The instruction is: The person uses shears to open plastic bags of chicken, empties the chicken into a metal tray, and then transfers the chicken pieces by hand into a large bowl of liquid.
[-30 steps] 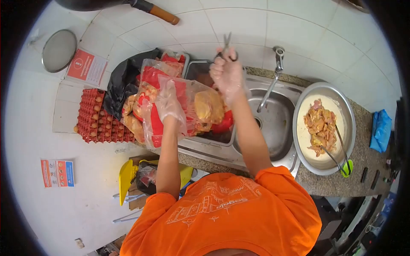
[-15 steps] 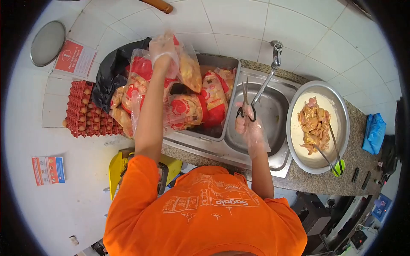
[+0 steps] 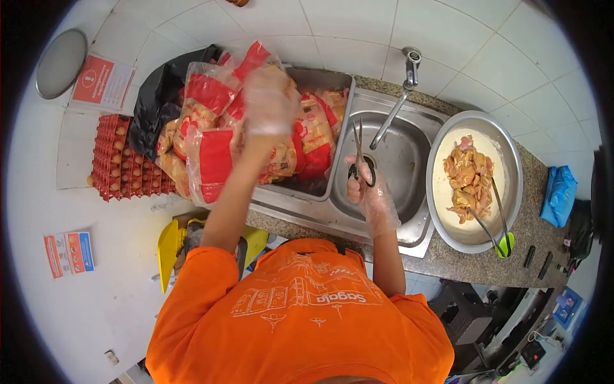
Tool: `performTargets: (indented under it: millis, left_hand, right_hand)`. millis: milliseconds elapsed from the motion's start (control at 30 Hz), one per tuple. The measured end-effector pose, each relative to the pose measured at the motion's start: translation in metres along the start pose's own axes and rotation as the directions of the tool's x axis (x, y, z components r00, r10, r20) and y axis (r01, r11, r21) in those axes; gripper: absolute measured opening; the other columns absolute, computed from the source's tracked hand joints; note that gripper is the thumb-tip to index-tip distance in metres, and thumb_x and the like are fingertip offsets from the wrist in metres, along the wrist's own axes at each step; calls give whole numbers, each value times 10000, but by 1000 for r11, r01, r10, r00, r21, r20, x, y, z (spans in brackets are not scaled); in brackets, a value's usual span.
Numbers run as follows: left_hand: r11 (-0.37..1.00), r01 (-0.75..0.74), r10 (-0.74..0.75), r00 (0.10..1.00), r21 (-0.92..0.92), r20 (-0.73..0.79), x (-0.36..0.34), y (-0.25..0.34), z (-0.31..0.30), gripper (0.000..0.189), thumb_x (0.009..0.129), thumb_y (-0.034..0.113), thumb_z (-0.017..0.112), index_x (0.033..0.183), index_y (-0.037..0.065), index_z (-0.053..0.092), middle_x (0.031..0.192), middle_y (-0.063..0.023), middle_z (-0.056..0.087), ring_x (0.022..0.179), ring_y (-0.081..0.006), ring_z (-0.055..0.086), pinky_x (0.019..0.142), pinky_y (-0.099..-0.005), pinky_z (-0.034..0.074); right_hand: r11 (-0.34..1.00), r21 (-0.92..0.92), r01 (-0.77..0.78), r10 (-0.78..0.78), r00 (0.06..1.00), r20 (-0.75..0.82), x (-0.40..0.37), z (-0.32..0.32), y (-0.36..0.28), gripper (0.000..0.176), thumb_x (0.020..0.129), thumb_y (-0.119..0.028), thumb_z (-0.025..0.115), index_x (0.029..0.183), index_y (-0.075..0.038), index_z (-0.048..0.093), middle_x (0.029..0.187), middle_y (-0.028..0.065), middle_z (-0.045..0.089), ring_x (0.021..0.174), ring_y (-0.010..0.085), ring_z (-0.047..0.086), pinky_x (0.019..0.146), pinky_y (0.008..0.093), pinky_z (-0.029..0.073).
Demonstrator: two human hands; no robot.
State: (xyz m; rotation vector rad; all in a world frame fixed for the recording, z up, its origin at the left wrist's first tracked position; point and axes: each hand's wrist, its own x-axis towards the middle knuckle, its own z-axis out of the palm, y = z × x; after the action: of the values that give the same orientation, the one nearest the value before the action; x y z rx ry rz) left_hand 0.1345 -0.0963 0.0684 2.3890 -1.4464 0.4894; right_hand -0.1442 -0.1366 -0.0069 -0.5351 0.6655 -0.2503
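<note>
My left hand (image 3: 272, 99), in a clear plastic glove, is smeared by motion above a heap of bagged raw chicken. A clear bag with a red end (image 3: 252, 59) sticks out just behind it, overlapped by the hand. I cannot tell whether the fingers grip it. Over the front edge of the sink, my gloved right hand (image 3: 371, 195) is closed round the black handles of a pair of scissors (image 3: 358, 136), blades pointing away from me. More red-and-clear chicken bags (image 3: 316, 136) lie in a metal tray (image 3: 342, 144) beside the sink basin (image 3: 409, 185).
A large metal bowl (image 3: 435, 192) of pale batter and chicken pieces (image 3: 470, 176) stands right, tongs (image 3: 489, 237) inside. The tap (image 3: 410, 70) reaches over the sink. Egg trays (image 3: 118, 163) and a black bag (image 3: 157, 96) are left; a blue packet (image 3: 558, 195) lies far right.
My left hand has moved right and slightly down, and the chicken bag it was lifting no longer hangs beside it. My right hand keeps the scissors in about the same place.
</note>
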Motion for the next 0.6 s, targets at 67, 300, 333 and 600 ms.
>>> performTargets:
  millis: [67,300,333,600]
  left_hand:
    - [967,-136,182,961,-216,209,-61,36,13,277,787,182,696,992,-1,664,1043,-225,670,1042,-415,617,965,-476,483]
    - [842,259,236,612,-473,755,-162,36,75,353,809,139,665,1135,3,654,1028,-234,697,943,-388,693,841,-427,542]
    - [715,388,240,645,-581,726,-163,28,66,352,845,167,680,1173,39,663,1001,-190,713,901,-349,704,822,-392,536]
    - [633,675,-293,661,-378,690,-200,47,155,284,943,294,593,961,37,712,911,-185,707,848,-356,690,779,-419,527]
  right_hand:
    - [1000,-24,-6,6,1000,12,-2,4,0,616,864,-582,697,1227,-97,585,632,-16,432,519,99,362,489,263,272]
    - [998,-32,60,-61,998,-5,-22,6,-1,560,894,-516,686,1212,-60,616,630,-27,452,536,96,397,508,257,298]
    - [999,2,38,-38,999,-22,-21,4,1,578,891,-536,687,1212,-60,617,636,-28,453,540,95,401,510,256,300]
    - [998,-11,-55,55,999,0,-23,15,7,481,908,-451,660,1191,-64,619,646,-31,437,537,94,381,511,254,293]
